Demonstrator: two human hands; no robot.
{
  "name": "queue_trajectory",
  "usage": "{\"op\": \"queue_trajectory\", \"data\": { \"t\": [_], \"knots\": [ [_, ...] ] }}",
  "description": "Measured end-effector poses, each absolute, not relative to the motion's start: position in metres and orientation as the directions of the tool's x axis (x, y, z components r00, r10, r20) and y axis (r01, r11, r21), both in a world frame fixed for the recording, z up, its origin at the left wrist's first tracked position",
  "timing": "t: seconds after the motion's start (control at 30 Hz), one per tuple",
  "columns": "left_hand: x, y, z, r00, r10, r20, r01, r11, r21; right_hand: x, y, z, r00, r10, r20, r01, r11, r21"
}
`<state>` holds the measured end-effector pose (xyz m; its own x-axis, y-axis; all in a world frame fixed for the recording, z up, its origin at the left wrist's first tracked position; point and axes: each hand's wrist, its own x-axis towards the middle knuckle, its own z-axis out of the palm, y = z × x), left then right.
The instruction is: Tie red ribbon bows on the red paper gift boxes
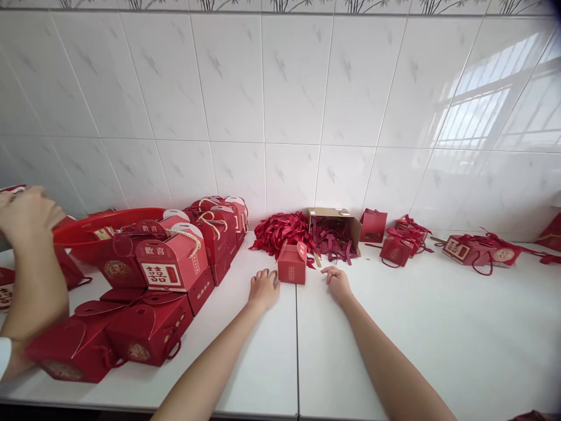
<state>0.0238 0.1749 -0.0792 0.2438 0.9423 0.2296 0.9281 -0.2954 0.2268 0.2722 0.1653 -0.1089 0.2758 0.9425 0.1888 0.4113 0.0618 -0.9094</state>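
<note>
so the little red box [292, 268] is standing upright on the white tabletop [407, 339], right between the two hands. left hand [265, 288] is just left of the box, palm down, fingers relaxed and slightly bent, not gripping anything that i can see. it's so close to the box that i can't tell if they touch. right hand [338, 282] is to the right of the box with a clear gap, loosely open, forefinger poking out toward it, nothing visible in it either.

right behind the box there's a messy ribbon pile [283, 231], and behind it to the right a carton [335, 212] with dark ribbons [332, 237] spilling out. well right of the box, a few ribbon-trimmed small boxes [397, 250]. left of the box it's gift boxes [163, 257], some stacked two high, plus a red basin [79, 230] farther left. way left of the box, someone else's hand [28, 213] is raised, blurry, can't tell what it grips.
</note>
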Motion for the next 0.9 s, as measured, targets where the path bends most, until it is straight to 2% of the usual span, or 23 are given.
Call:
{"op": "queue_trajectory", "data": {
  "t": [0.17,0.33,0.63,0.9],
  "knots": [
    [0.019,0.214,-0.077,0.087,0.975,0.205,0.962,-0.136,0.238,0.278,0.173,-0.111,0.451,0.887,0.095,0.335,-0.070,-0.940],
    [0.020,0.249,-0.075,0.086,0.975,0.206,0.967,-0.132,0.218,0.279,0.200,-0.107,0.535,0.842,0.064,0.329,-0.138,-0.934],
    [0.023,0.316,-0.080,0.039,0.981,0.192,0.976,-0.079,0.205,0.293,0.247,-0.109,0.573,0.811,0.117,0.359,-0.120,-0.926],
    [0.025,0.333,-0.088,0.058,0.974,0.217,0.967,-0.109,0.230,0.293,0.249,-0.118,0.534,0.811,0.239,0.419,-0.008,-0.908]
  ]
}}
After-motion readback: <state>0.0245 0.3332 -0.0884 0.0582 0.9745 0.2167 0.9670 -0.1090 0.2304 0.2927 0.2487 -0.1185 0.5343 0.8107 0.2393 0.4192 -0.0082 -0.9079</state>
